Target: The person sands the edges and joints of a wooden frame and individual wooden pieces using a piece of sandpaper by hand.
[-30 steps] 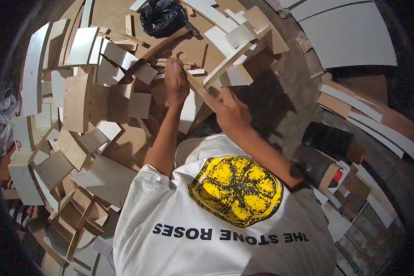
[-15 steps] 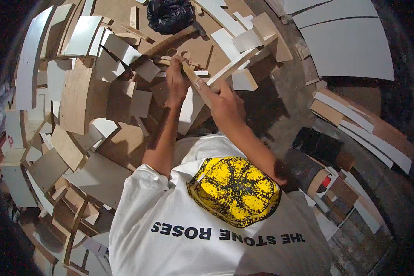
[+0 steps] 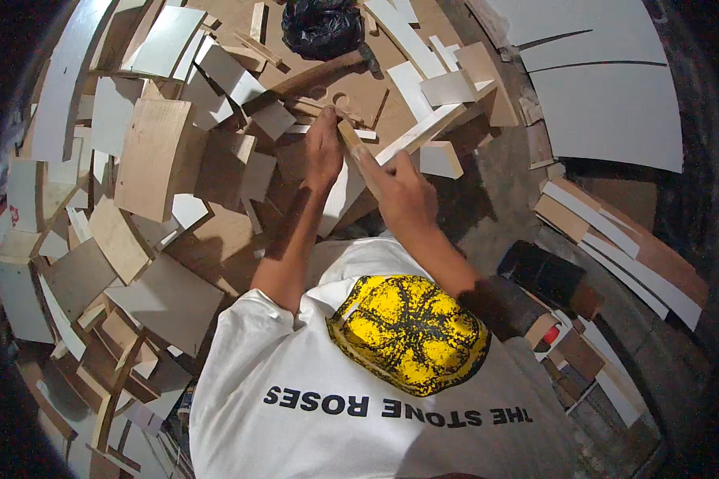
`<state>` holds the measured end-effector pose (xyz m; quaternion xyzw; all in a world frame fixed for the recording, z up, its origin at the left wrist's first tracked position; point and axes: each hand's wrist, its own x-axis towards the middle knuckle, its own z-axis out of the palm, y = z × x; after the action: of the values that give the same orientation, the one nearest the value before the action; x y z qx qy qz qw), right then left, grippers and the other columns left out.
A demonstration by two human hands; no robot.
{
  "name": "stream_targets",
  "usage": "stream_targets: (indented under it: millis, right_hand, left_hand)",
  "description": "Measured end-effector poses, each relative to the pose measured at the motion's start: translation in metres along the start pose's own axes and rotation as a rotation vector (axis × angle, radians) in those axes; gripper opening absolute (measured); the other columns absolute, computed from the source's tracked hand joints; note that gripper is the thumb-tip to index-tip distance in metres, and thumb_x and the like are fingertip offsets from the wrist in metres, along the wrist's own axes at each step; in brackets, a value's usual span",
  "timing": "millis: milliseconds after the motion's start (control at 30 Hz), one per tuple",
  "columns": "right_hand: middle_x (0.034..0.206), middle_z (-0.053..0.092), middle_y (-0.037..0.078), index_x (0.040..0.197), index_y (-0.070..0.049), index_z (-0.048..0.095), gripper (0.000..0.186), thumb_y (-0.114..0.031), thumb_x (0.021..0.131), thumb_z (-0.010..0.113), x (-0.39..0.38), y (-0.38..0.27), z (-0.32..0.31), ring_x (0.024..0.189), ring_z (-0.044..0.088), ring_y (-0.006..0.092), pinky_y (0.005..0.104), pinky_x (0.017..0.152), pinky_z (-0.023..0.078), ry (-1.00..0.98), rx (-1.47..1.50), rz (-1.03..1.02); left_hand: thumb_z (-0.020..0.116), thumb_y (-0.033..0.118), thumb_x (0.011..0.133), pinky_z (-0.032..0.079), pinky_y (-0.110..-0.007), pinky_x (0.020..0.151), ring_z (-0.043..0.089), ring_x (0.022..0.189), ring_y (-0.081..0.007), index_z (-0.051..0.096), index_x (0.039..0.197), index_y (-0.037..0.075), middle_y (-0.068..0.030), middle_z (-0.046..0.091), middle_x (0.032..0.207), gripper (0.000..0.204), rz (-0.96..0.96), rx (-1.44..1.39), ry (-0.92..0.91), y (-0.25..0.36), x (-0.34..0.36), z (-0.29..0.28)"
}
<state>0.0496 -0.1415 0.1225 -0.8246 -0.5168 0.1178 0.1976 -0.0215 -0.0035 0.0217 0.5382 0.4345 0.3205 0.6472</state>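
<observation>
A narrow light wooden strip (image 3: 350, 137) slants between my hands in front of my chest. The fingers of my left hand (image 3: 323, 152) are closed at its far end. My right hand (image 3: 407, 191) grips the strip's nearer part, with the thumb side along it. Just beyond the right hand, a long white-edged board (image 3: 431, 126) runs away to the upper right; whether it touches the strip I cannot tell. A hammer with a wooden handle (image 3: 315, 77) lies on the brown board beyond my hands.
A black plastic bag (image 3: 321, 30) lies at the far side. Piled wooden and white board offcuts (image 3: 153, 156) crowd the left. Large white panels (image 3: 607, 104) lie at the far right, with stacked strips (image 3: 615, 243) nearer. A black box-like object (image 3: 541, 271) sits right of my arm.
The surroundings have shifted slightly in the picture as the view turned. Both hands keep hold of the wooden strip, with little change in their grip.
</observation>
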Motion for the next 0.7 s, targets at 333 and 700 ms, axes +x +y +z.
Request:
stream_targets:
  millis: [333,700]
  right_hand:
    - [0.096,0.055,0.012,0.14,-0.031,0.063,0.053,-0.007,0.094,0.06,0.033,-0.008,0.003,0.084,0.066,0.0321,0.046,0.069,0.056,-0.043,-0.062,-0.063]
    - [0.089,0.053,0.009,0.134,-0.033,0.069,0.045,-0.016,0.093,0.067,0.045,-0.012,0.005,0.072,0.064,0.0277,0.0419,0.06,0.054,0.066,-0.173,-0.101]
  left_hand:
    - [0.037,0.034,0.113,0.044,-0.035,0.069,0.05,0.073,-0.0163,0.063,0.096,-0.001,-0.0083,0.06,0.08,0.046,0.082,-0.094,0.013,-0.003,0.001,0.008]
    - [0.036,0.034,0.112,0.045,-0.036,0.068,0.056,0.072,-0.017,0.068,0.095,-0.002,-0.0109,0.068,0.081,0.051,0.103,-0.052,0.056,0.002,0.006,0.008]
